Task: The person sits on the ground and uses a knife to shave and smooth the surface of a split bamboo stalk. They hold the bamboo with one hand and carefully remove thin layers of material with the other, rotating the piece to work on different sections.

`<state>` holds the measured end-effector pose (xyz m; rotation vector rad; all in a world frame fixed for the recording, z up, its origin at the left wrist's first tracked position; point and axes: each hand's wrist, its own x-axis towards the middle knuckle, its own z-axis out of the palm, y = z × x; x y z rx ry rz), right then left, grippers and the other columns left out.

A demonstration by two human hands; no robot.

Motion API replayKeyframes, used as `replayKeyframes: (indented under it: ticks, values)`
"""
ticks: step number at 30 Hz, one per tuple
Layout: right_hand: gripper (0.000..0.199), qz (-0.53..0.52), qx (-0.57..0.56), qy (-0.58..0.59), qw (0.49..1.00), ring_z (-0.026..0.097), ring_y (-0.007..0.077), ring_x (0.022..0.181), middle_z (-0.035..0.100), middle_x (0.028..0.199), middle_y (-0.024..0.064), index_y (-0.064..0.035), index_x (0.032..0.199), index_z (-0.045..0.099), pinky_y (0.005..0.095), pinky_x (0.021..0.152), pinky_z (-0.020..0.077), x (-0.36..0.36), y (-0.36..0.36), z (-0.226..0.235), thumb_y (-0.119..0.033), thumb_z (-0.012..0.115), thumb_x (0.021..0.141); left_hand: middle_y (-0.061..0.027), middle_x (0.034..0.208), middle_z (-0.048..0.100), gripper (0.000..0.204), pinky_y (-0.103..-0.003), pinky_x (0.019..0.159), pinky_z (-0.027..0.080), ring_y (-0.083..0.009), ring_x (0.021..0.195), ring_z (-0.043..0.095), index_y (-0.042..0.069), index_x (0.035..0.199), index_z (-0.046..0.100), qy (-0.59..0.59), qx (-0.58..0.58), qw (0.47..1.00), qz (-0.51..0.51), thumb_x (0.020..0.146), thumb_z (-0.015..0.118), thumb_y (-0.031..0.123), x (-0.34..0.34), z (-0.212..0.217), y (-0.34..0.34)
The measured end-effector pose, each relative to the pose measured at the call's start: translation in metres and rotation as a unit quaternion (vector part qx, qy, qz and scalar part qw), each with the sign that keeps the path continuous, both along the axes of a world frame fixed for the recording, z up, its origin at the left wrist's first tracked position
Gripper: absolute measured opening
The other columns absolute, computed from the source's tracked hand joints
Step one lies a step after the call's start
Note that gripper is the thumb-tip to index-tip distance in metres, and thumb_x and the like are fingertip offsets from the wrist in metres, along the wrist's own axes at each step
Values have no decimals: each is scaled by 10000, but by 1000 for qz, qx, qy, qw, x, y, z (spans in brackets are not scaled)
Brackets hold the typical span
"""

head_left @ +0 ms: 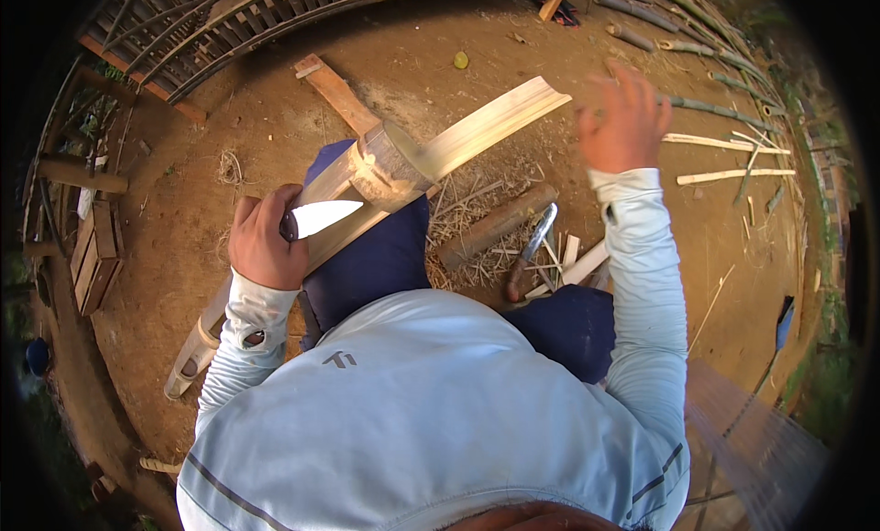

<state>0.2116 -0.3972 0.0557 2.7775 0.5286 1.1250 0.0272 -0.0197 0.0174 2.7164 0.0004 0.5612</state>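
My left hand (267,240) is closed around the dark handle of a knife (328,217), whose bright blade points right over a bamboo pole (390,164). The pole slants across my left thigh, its lower end (191,366) resting toward the ground at the left. From its upper end a pale split bamboo slat (500,120) sticks out to the right, slightly blurred. Beyond the tip of that slat my right hand (625,119) is raised, smeared by motion, its thumb and fingers apart. Nothing shows in it, and a small gap separates it from the slat.
Between my knees lie a short log (502,223), a hooked blade with a wooden handle (532,254), pale strips (587,263) and shavings (477,194). A wooden beam (337,96) stretches beyond the pole. Bamboo poles (632,38) lie far right; a slatted bench (247,22) stands far left.
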Motion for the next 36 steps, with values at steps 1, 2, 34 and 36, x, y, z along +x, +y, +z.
replayKeyframes:
  ticks: [1,2,34,36]
  values:
    - [400,53,105,14,993,501,271,1308,626,1278,95,-154,1222,658,581,1129,268,-1,-9,-2,-233,735,838,-140,987,701,505,-400,834,510,-348,909,602,52,1144,660,5,-2,1000,0,658,564,-47,1,-1,-2]
    - [396,104,209,27,972,503,279,1307,620,1292,107,-146,1228,655,559,1128,285,-4,-15,-4,-229,730,848,-141,986,701,504,-399,836,511,-348,911,605,53,1146,661,9,-5,1000,0,661,564,-44,2,-3,-3]
    - [175,264,150,-17,952,569,213,1191,690,1152,-23,-201,987,721,542,1127,246,-23,31,5,-288,737,836,-180,997,661,494,-432,871,492,-376,959,616,89,1223,656,79,-91,990,-71,735,607,27,33,-23,37]
    - [227,303,93,43,948,564,214,1205,686,1170,-29,-201,1029,737,548,1124,233,-64,75,0,-297,760,824,-189,1096,676,497,-422,930,484,-387,1031,616,68,1231,648,117,-95,987,-54,739,593,16,33,-20,37]
